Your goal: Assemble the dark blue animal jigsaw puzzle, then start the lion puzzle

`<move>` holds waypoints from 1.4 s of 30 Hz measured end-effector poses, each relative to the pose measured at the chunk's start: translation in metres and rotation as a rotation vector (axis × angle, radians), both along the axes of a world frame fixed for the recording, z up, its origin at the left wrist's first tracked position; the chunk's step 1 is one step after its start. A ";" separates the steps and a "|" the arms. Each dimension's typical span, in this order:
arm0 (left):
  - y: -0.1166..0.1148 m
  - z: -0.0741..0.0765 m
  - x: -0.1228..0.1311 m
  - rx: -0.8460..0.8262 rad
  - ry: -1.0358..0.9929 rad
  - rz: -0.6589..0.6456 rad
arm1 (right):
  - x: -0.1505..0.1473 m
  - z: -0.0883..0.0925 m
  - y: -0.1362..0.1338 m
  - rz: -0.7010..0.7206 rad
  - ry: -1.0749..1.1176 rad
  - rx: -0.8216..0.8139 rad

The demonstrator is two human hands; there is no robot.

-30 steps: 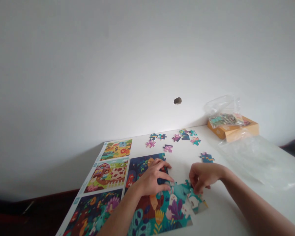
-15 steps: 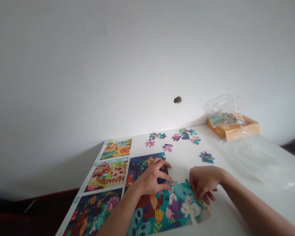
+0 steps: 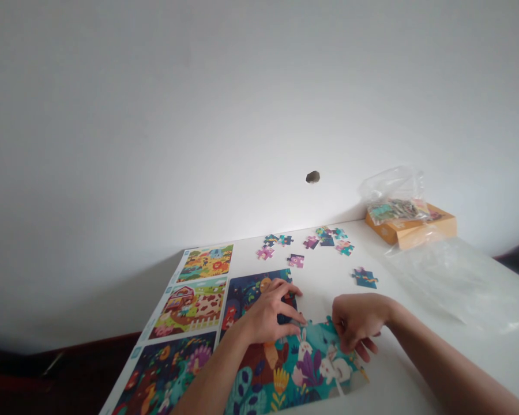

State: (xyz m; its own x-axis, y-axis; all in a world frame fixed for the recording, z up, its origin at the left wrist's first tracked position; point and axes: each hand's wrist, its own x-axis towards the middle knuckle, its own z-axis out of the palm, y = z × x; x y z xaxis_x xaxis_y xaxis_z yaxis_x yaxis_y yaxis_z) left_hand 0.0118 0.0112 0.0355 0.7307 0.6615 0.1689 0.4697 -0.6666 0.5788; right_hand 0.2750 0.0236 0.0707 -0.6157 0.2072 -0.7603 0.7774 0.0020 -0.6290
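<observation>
A partly assembled jigsaw puzzle point(image 3: 310, 368) lies on the white table, showing white rabbits, purple leaves and a dark forest. My left hand point(image 3: 268, 312) rests flat across its middle, fingers spread and touching the joined pieces. At the puzzle's right edge my right hand point(image 3: 360, 320) is curled, its thumb and index finger closed on a puzzle piece point(image 3: 341, 333) there. The hand covers most of that piece, so I cannot tell how it sits against its neighbours. A loose blue puzzle piece point(image 3: 365, 278) lies beyond my right hand.
Several loose puzzle pieces point(image 3: 310, 242) are scattered near the wall. Printed picture sheets point(image 3: 193, 307) run along the left side. An orange box point(image 3: 430, 229) at the back right carries a plastic bag of pieces point(image 3: 395, 208). Another clear plastic bag point(image 3: 462, 282) lies in front.
The hands and the puzzle look almost the same, with only a very slight movement at the right hand. The whole view has shifted a little.
</observation>
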 end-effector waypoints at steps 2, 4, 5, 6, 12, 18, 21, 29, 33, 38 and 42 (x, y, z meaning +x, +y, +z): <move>0.000 0.001 0.000 -0.002 0.005 0.004 | -0.002 0.002 -0.002 -0.009 -0.024 0.006; -0.001 0.001 0.001 -0.003 0.009 0.006 | -0.004 0.002 -0.003 -0.020 -0.056 0.026; -0.001 0.001 0.001 -0.002 0.011 0.005 | -0.004 0.002 -0.004 -0.026 -0.069 0.040; -0.001 0.001 0.001 0.000 0.011 0.003 | -0.004 0.001 -0.004 -0.029 -0.080 0.052; 0.000 0.000 0.000 0.018 0.014 -0.007 | -0.004 -0.004 -0.006 -0.025 -0.077 0.123; 0.000 0.000 0.001 0.007 0.015 -0.007 | -0.007 0.001 -0.009 -0.018 -0.120 0.197; 0.000 0.001 0.001 0.007 0.010 -0.006 | -0.009 0.005 -0.011 -0.029 -0.150 0.226; 0.000 -0.002 0.000 0.012 -0.004 -0.003 | -0.012 0.008 -0.014 -0.053 -0.184 0.295; 0.000 -0.002 0.001 0.005 -0.003 -0.001 | -0.011 0.006 -0.013 -0.053 -0.185 0.303; -0.001 0.002 0.002 -0.005 0.012 0.010 | -0.010 0.004 -0.010 -0.020 -0.146 0.291; -0.002 0.003 0.002 -0.013 0.016 0.012 | -0.010 0.000 -0.009 -0.002 -0.122 0.275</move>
State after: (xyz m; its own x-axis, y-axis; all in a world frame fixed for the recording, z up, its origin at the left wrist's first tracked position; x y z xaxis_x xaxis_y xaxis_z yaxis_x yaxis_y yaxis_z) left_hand 0.0137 0.0097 0.0388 0.7249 0.6726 0.1486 0.4871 -0.6531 0.5798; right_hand 0.2651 0.0143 0.0704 -0.5228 0.4169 -0.7436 0.8472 0.1577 -0.5073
